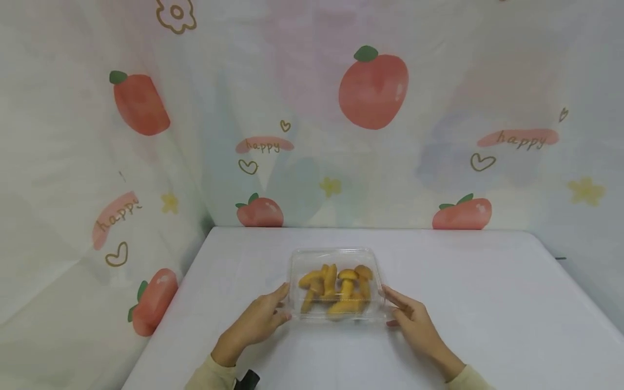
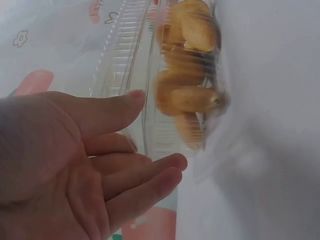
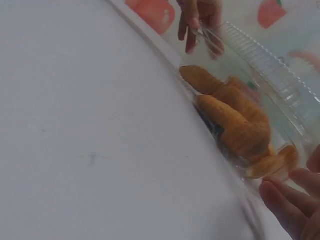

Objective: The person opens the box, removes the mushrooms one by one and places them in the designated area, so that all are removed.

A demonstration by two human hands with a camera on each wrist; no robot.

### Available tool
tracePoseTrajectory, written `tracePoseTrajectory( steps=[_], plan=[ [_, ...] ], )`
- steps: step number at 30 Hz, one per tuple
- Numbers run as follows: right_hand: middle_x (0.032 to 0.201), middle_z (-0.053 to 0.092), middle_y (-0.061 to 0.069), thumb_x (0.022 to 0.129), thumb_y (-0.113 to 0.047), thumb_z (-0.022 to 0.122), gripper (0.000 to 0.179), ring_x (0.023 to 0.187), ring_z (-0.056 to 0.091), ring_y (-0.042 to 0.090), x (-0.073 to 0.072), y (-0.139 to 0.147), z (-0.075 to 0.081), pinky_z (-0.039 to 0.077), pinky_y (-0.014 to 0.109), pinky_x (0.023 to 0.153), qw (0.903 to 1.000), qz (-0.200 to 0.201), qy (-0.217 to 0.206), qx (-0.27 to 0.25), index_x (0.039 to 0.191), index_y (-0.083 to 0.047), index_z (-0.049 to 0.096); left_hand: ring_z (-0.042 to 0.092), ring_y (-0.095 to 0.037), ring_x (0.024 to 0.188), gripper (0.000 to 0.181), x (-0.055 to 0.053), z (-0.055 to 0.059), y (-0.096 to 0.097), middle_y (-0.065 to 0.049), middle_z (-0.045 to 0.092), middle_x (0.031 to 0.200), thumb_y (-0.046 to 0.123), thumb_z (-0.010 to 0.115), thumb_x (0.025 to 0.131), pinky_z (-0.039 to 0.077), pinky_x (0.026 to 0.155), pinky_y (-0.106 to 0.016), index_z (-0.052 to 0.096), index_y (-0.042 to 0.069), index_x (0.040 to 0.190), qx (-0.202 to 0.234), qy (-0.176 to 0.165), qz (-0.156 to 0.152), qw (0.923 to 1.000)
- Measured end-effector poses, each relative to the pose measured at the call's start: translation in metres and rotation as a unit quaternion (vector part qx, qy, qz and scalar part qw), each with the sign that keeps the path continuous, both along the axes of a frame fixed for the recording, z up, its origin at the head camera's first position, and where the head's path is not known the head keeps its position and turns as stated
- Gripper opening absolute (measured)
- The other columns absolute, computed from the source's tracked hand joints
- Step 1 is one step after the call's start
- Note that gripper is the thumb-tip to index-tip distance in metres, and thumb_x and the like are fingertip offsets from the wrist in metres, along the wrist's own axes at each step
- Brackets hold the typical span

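Note:
A clear plastic clamshell box (image 1: 317, 257) with its lid down is over the white table, near the middle of the head view. Several yellow-brown mushrooms (image 1: 347, 283) lie inside it. My left hand (image 1: 260, 319) holds the box's left end; in the left wrist view the thumb (image 2: 112, 112) is at the lid's rim and the other fingers spread lower along the end wall. On the opposite end my right hand (image 1: 414, 325) grips the box, fingertips (image 3: 270, 190) right at its lower edge. Part of the right hand is cut off in its wrist view.
The white-covered table (image 1: 468, 281) spreads out around the box. Behind it and at the left hang curtains (image 1: 312, 162) printed with red fruit, hearts and lettering. A small black object (image 1: 248, 380) shows at the left sleeve (image 1: 212, 375).

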State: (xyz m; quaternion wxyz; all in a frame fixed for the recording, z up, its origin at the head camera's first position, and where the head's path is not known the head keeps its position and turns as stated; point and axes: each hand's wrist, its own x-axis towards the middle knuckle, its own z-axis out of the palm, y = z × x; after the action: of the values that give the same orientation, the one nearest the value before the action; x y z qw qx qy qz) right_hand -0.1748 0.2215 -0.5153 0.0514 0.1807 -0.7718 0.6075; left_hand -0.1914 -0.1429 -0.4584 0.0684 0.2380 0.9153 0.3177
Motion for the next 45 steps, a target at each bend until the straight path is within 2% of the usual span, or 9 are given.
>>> tracePoseTrajectory(
  steps=[6, 10, 18, 26, 31, 36, 39, 42, 45],
  plan=[
    [0.144, 0.037, 0.048, 0.1, 0.006, 0.046, 0.049, 0.11, 0.064, -0.006, -0.007, 0.017, 0.013, 0.063, 0.038, 0.072, 0.9966, 0.078, -0.026, 0.009, 0.146, 0.019, 0.035, 0.068, -0.036, 0.117, 0.07, -0.001, 0.008, -0.001, -0.025, 0.052, 0.149, 0.015, 0.071, 0.095, 0.054, 0.099, -0.051, 0.038, -0.007, 0.152, -0.023, 0.009, -0.012, 0.9996],
    [0.145, 0.036, 0.048, 0.102, 0.0, 0.05, 0.05, 0.11, 0.062, -0.008, -0.009, 0.022, 0.019, 0.063, 0.036, 0.073, 0.9935, 0.102, -0.038, 0.034, 0.146, 0.019, 0.036, 0.068, -0.036, 0.118, 0.068, -0.001, 0.01, -0.004, -0.024, 0.054, 0.147, 0.017, 0.07, 0.095, 0.053, 0.1, -0.052, 0.039, -0.006, 0.152, -0.028, 0.007, -0.018, 0.9994],
    [0.145, 0.041, 0.045, 0.101, -0.006, 0.056, 0.053, 0.105, 0.065, -0.003, -0.006, 0.025, 0.026, 0.062, 0.032, 0.074, 0.9916, 0.097, -0.058, 0.063, 0.147, 0.014, 0.038, 0.067, -0.037, 0.119, 0.067, 0.001, 0.01, -0.01, -0.023, 0.056, 0.146, 0.024, 0.069, 0.096, 0.053, 0.099, -0.053, 0.042, -0.005, 0.151, -0.011, 0.012, -0.029, 0.9994],
    [0.146, 0.045, 0.039, 0.101, -0.007, 0.058, 0.052, 0.114, 0.06, -0.006, -0.003, 0.028, 0.032, 0.055, 0.018, 0.088, 0.9909, 0.088, -0.025, 0.099, 0.148, 0.008, 0.042, 0.06, -0.041, 0.129, 0.068, 0.001, 0.011, -0.014, -0.019, 0.052, 0.151, 0.032, 0.071, 0.094, 0.049, 0.105, -0.054, 0.048, -0.002, 0.148, 0.015, 0.008, -0.015, 0.9997],
    [0.147, 0.048, 0.033, 0.101, -0.009, 0.06, 0.049, 0.115, 0.058, -0.007, -0.002, 0.03, 0.037, 0.055, 0.019, 0.089, 0.9893, 0.079, -0.018, 0.121, 0.146, 0.004, 0.047, 0.052, -0.04, 0.138, 0.066, 0.0, 0.011, -0.015, -0.021, 0.051, 0.151, 0.031, 0.074, 0.092, 0.046, 0.109, -0.056, 0.052, 0.001, 0.146, 0.033, 0.011, -0.005, 0.9994],
    [0.145, 0.052, 0.028, 0.101, -0.012, 0.061, 0.046, 0.117, 0.053, -0.01, -0.004, 0.03, 0.041, 0.057, 0.024, 0.09, 0.9874, 0.056, -0.002, 0.148, 0.144, 0.0, 0.051, 0.047, -0.04, 0.142, 0.063, -0.003, 0.011, -0.019, -0.019, 0.04, 0.16, 0.028, 0.075, 0.092, 0.048, 0.107, -0.055, 0.052, 0.006, 0.146, 0.065, 0.01, -0.008, 0.9978],
    [0.145, 0.054, 0.025, 0.1, -0.014, 0.062, 0.047, 0.12, 0.053, -0.006, -0.004, 0.03, 0.042, 0.056, 0.024, 0.091, 0.9868, 0.041, -0.006, 0.157, 0.144, -0.003, 0.051, 0.049, -0.041, 0.14, 0.063, -0.005, 0.01, -0.021, -0.018, 0.037, 0.162, 0.028, 0.073, 0.093, 0.048, 0.107, -0.054, 0.05, 0.007, 0.147, 0.084, 0.006, -0.013, 0.9963],
    [0.145, 0.055, 0.024, 0.101, -0.014, 0.062, 0.049, 0.124, 0.054, 0.002, -0.003, 0.029, 0.044, 0.055, 0.022, 0.093, 0.9867, 0.036, -0.007, 0.159, 0.146, -0.003, 0.049, 0.053, -0.041, 0.136, 0.065, -0.006, 0.009, -0.022, -0.018, 0.039, 0.161, 0.031, 0.071, 0.095, 0.048, 0.107, -0.055, 0.046, 0.006, 0.149, 0.098, -0.001, -0.017, 0.9951],
    [0.144, 0.055, 0.025, 0.101, -0.014, 0.06, 0.05, 0.124, 0.052, -0.003, -0.002, 0.027, 0.047, 0.053, 0.018, 0.094, 0.988, 0.034, -0.003, 0.151, 0.147, -0.001, 0.047, 0.054, -0.04, 0.135, 0.065, -0.006, 0.009, -0.021, -0.017, 0.043, 0.158, 0.032, 0.069, 0.097, 0.048, 0.107, -0.055, 0.043, 0.008, 0.151, 0.106, -0.008, -0.018, 0.9942]
  ],
)
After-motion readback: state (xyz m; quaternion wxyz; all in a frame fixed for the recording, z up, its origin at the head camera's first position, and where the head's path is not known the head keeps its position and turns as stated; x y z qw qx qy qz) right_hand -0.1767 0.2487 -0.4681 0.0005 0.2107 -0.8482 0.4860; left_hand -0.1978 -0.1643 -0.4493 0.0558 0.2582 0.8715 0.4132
